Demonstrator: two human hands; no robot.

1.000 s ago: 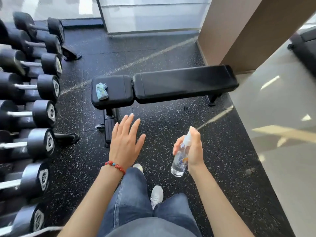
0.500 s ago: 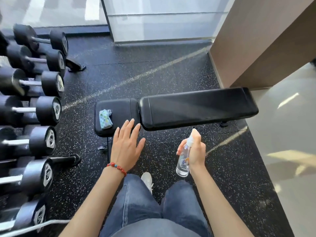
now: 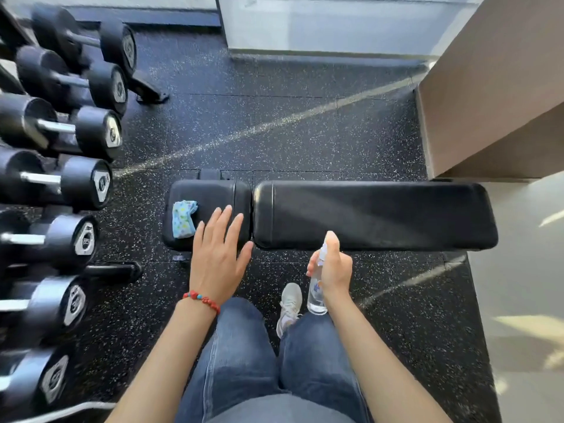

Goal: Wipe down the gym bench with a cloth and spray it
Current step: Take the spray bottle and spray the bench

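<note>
A black padded gym bench (image 3: 375,215) lies crosswise just in front of me, its short seat pad on the left and long back pad on the right. A folded light-blue patterned cloth (image 3: 183,218) rests on the left end of the seat pad. My left hand (image 3: 217,254) is open, fingers spread, hovering over the seat pad's near edge, right of the cloth. My right hand (image 3: 334,268) grips a small clear spray bottle (image 3: 316,290) upright, its nozzle near the front edge of the back pad.
A rack of black dumbbells (image 3: 61,184) fills the left side. A beige wall column (image 3: 494,87) stands behind the bench's right end. Speckled black rubber floor (image 3: 274,123) lies beyond the bench, pale floor (image 3: 525,285) at right. My jeans and a white shoe (image 3: 290,300) are below.
I have stepped closer, so the bench now lies right under my hands. My left hand reached over the seat pad; the bottle moved up to the back pad's edge.
</note>
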